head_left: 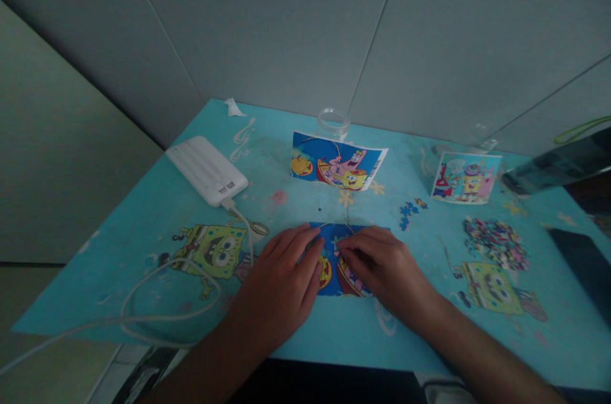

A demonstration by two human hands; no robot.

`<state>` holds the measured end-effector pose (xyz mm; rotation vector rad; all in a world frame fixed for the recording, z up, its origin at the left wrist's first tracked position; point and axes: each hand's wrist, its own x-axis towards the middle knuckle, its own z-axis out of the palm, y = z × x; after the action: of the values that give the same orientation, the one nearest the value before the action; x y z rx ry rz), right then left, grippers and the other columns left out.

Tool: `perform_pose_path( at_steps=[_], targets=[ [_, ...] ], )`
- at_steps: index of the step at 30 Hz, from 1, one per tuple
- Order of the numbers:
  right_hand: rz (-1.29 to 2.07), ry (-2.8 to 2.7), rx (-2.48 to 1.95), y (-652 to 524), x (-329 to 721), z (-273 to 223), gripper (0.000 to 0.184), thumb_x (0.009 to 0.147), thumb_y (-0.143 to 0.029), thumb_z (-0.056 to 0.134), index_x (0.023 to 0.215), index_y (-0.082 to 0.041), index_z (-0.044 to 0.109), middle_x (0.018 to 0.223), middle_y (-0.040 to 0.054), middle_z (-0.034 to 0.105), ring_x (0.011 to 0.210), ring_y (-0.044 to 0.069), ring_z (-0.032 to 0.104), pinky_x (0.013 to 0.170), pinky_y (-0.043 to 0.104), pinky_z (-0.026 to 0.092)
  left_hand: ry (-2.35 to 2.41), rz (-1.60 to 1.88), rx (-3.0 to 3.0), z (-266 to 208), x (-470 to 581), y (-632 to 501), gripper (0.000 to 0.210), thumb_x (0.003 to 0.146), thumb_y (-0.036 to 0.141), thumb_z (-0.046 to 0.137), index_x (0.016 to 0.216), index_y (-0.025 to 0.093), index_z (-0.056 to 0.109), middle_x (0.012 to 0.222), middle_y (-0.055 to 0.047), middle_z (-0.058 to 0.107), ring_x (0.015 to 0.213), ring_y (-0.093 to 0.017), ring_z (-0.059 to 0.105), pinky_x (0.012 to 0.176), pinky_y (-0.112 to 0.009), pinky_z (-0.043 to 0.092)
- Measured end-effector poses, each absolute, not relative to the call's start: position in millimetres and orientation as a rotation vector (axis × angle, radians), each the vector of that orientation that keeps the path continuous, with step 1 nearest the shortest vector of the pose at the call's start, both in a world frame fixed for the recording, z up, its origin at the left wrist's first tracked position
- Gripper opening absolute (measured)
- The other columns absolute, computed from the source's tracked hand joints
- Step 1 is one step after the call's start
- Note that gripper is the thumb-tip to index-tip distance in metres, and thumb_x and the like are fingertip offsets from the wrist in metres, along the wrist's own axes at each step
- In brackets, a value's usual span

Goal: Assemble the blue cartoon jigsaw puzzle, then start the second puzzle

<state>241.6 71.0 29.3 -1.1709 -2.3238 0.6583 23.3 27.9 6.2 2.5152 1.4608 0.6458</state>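
Note:
A mostly assembled jigsaw puzzle [351, 286] in blue, yellow and pink lies flat on the table in front of me. A small light-blue gap shows near its middle. My left hand [291, 264] rests over the puzzle's left side, fingers stretched out and lying flat on it. Over the right side, my right hand [382, 257] has thumb and index finger pinched together beside the gap; whatever is between them is too small to make out. Behind the puzzle, a picture card [337, 162] with a matching scene leans against a clear jar [334, 121].
Several loose blue pieces [408, 212] lie right of the puzzle, with a larger heap of pieces [496, 242] farther right. A second picture card [466, 178], a dark bottle [558, 165] and a black phone-like slab [582, 267] are at right. A white power bank [207, 168] trails a cable [172, 315] at left.

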Motion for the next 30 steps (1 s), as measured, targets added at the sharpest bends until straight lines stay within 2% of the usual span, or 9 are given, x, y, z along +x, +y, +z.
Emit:
perform_pose_path(
  at_steps=[15,24,30],
  targets=[
    [0.778,-2.175,-1.196,74.4,249.6,35.2,0.014,0.097,-0.023,0.063,0.106,-0.024,0.073,0.095,0.0023,0.075,0.090,0.017,0.068,0.084,0.033,0.051,1.466,0.695,2.601,-0.7,21.2,29.5,0.039,0.098,0.019,0.049,0.136,0.013,0.056,0.142,-0.014,0.056,0.130,-0.029,0.052,0.107,-0.052,0.049],
    [0.592,-2.029,-1.463,98.9,280.9,36.6,0.015,0.096,-0.024,0.063,0.106,-0.022,0.074,0.094,0.0030,0.076,0.081,0.016,0.068,0.078,0.030,0.051,1.446,0.658,2.678,-11.6,14.6,30.9,0.044,0.098,0.023,0.049,0.142,0.015,0.051,0.144,-0.014,0.054,0.131,-0.030,0.051,0.106,-0.051,0.049],
    [0.423,-2.056,-1.531,110.5,288.6,28.1,0.015,0.097,-0.023,0.060,0.104,-0.021,0.074,0.097,0.0048,0.076,0.086,0.018,0.068,0.082,0.033,0.051,1.410,0.640,2.713,-13.5,11.9,33.6,0.046,0.098,0.027,0.050,0.143,0.016,0.049,0.147,-0.013,0.052,0.132,-0.031,0.050,0.106,-0.050,0.048]
  ],
)
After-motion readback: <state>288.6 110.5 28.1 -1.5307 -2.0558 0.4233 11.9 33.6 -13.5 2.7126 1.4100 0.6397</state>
